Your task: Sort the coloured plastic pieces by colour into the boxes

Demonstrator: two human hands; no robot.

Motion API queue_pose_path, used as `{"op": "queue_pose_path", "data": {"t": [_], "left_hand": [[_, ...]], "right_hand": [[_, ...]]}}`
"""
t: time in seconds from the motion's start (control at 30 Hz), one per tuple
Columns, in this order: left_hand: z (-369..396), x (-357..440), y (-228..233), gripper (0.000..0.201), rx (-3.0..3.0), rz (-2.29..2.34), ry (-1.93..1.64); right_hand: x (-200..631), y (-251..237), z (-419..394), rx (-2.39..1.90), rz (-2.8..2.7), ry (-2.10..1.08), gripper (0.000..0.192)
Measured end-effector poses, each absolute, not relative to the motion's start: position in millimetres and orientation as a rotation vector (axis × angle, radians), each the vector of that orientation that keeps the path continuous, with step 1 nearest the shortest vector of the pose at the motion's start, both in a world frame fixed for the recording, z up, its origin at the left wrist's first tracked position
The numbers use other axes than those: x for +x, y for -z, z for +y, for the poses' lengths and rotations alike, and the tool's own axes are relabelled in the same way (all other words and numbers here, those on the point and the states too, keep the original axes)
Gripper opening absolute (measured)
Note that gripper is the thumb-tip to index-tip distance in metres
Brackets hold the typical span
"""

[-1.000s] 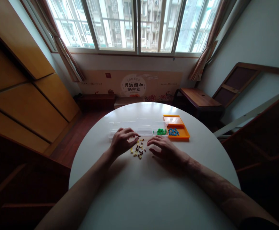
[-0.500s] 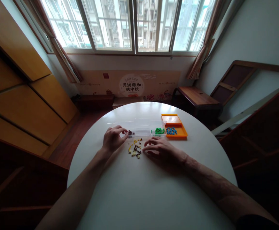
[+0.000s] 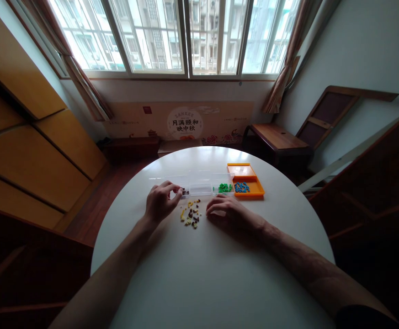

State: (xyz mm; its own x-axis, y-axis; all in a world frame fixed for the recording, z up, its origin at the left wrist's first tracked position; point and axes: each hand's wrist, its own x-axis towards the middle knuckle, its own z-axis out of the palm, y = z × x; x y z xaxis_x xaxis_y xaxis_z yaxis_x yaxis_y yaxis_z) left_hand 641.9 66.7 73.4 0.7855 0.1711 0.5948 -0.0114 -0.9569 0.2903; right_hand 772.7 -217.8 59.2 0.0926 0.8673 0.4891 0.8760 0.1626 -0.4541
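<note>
My left hand is at the left compartment of a clear plastic box, its thumb and index finger pinched together beside dark brown pieces. Whatever lies between those fingertips is too small to make out. On the table, just right of a loose pile of small yellow, cream and brown building pieces, rests my right hand. Its fingers are bent and drawn together at the tips, and anything in them is hidden. Green pieces fill part of the box's right compartment; the middle one shows no pieces.
An orange case with blue pieces stands against the clear box's right end. All of this is on a round white table. Beyond it are a wooden chair, a printed panel and a window.
My left thumb and index finger have closed together at the brown pieces. My right fingers have curled inward and shifted slightly off the pile. The whole view has moved a little.
</note>
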Motion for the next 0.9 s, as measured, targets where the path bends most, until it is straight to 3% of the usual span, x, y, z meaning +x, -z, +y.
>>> {"op": "queue_pose_path", "data": {"t": [0.3,0.9], "left_hand": [[43.8,637.4,-72.7,0.036,2.638,-0.178,-0.753],[32.7,641.8,-58.5,0.021,2.579,-0.516,-0.676]], "right_hand": [[767.5,-62.9,-216.1,-1.675,-1.648,-0.030,0.005],[774.1,-45.7,-208.4,-1.694,-1.553,0.160,0.011]]}}
